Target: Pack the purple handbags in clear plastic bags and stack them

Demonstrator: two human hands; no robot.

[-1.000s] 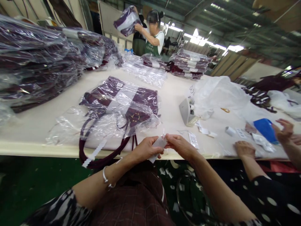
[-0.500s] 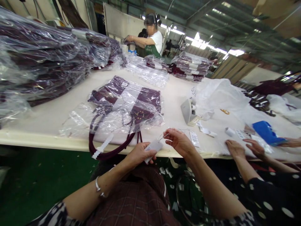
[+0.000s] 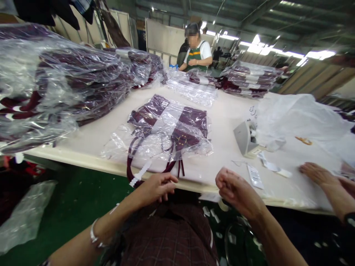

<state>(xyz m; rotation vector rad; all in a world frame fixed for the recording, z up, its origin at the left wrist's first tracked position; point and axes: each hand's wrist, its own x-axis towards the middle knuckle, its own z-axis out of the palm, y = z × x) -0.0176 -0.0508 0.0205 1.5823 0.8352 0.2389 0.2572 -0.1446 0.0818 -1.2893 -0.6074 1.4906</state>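
Note:
My left hand point(image 3: 159, 187) is at the table's front edge, beside the bag's handle, its fingers loosely bent and apart with nothing seen in them. My right hand point(image 3: 235, 188) is closed in a pinch over the edge. A blurred white hang tag point(image 3: 210, 197) appears just left of and below it; its string cannot be made out. In front of me lies a maroon handbag point(image 3: 191, 120), partly in clear plastic with a pale band around it. Its handle point(image 3: 129, 162) sticks out toward me and carries a white wavy paper strip point(image 3: 141, 173).
Wrapped maroon bags are stacked at left point(image 3: 91, 81) and far right point(image 3: 251, 79). A grey-white dispenser point(image 3: 244, 138), a white tag point(image 3: 254, 176) and yellow scissors point(image 3: 303, 140) lie on the right. A co-worker's hand point(image 3: 318, 173) rests there; another person point(image 3: 198, 53) stands across the table.
My left hand has let go of the white tag and moved apart from my right. The tag now appears lower, near my right hand. The view has swung left.

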